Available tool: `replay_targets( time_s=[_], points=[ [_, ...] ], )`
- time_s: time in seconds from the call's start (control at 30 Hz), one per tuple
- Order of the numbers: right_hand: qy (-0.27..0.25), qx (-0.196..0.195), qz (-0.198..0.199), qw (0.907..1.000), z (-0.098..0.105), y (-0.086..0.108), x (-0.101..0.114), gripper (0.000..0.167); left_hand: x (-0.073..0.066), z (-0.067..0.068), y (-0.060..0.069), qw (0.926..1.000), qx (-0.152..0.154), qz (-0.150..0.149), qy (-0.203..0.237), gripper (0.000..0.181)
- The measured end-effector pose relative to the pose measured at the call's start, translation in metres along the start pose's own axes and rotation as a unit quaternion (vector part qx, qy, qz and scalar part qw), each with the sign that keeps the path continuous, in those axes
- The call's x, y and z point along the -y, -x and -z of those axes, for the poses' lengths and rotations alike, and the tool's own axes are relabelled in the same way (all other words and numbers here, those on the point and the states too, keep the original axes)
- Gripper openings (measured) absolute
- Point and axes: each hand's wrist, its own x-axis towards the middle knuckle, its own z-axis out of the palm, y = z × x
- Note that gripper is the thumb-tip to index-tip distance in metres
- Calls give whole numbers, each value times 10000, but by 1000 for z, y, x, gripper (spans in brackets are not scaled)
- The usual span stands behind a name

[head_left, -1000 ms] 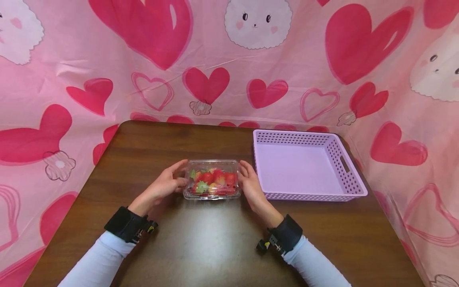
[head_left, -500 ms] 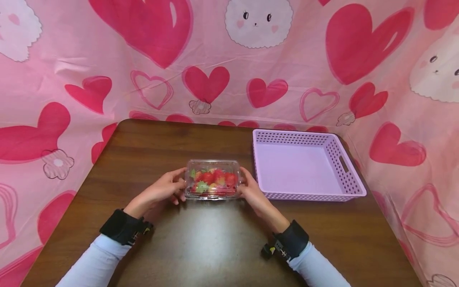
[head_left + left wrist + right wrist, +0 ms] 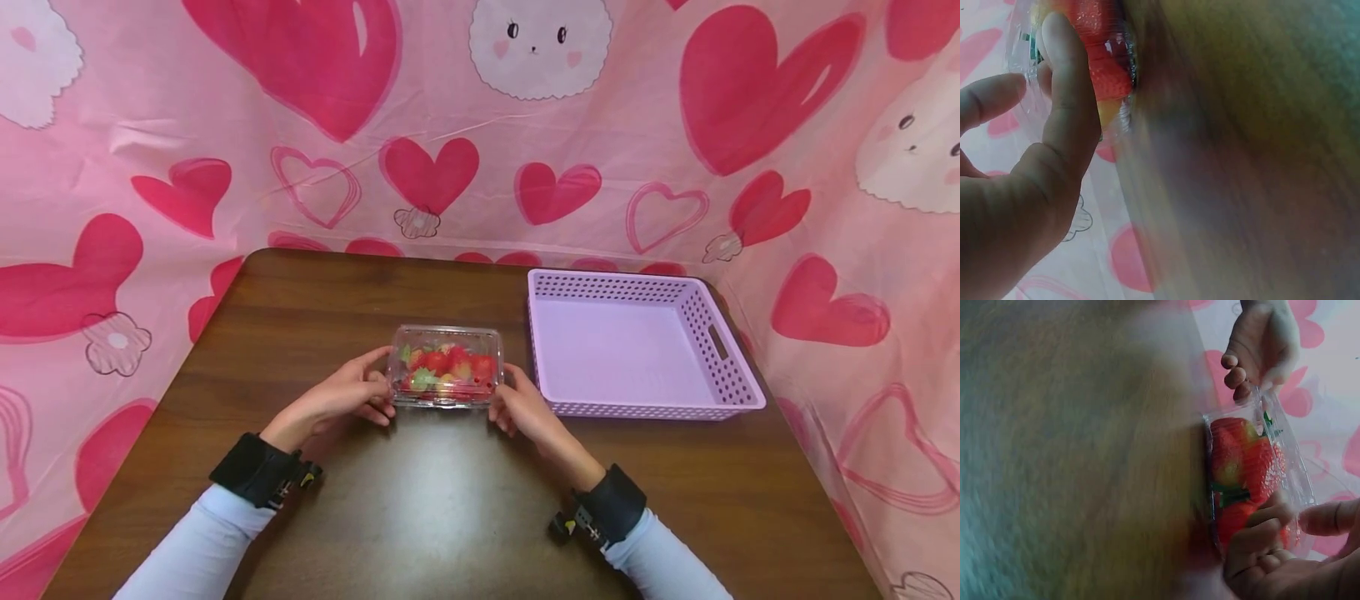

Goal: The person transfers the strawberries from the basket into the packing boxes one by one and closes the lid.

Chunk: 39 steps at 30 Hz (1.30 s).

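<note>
A clear plastic clamshell box (image 3: 450, 403) with several red strawberries (image 3: 459, 364) inside sits near the middle of the table in the head view, lid down. My left hand (image 3: 347, 395) grips its left end, a finger along the side and the thumb by the near corner. At the other end my right hand (image 3: 527, 410) holds the box between thumb and fingers. In the right wrist view, curled fingers (image 3: 1260, 540) lie against the box wall with the thumb at the lid edge. The left wrist view shows the left fingers touching the clear plastic.
A shallow lilac basket (image 3: 626, 354) with perforated walls stands right of the box, close to my right hand. Dark wooden table (image 3: 435, 500) stretches toward me. A pink curtain (image 3: 337, 192) printed with hearts hangs behind and at both sides.
The box has shifted slightly away from me. My hands have slid to its near corners, and the right fingers have curled closer round its end. The basket has stayed put.
</note>
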Motion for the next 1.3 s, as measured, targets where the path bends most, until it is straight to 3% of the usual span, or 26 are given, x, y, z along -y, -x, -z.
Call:
replay_targets(
  time_s=[0.2, 0.4, 1.3],
  points=[
    [-583, 104, 44, 9982, 1, 2, -1, 59, 2, -1, -1, 9998, 76, -155, -42, 82],
    [-722, 143, 70, 9973, 1, 3, -1, 58, 2, -2, 0, 9996, 209, -149, -79, 83],
    [-1209, 216, 44, 9924, 0, 4, -2, 63, 4, -7, 2, 9998, -4, -174, 106, 81]
  ],
)
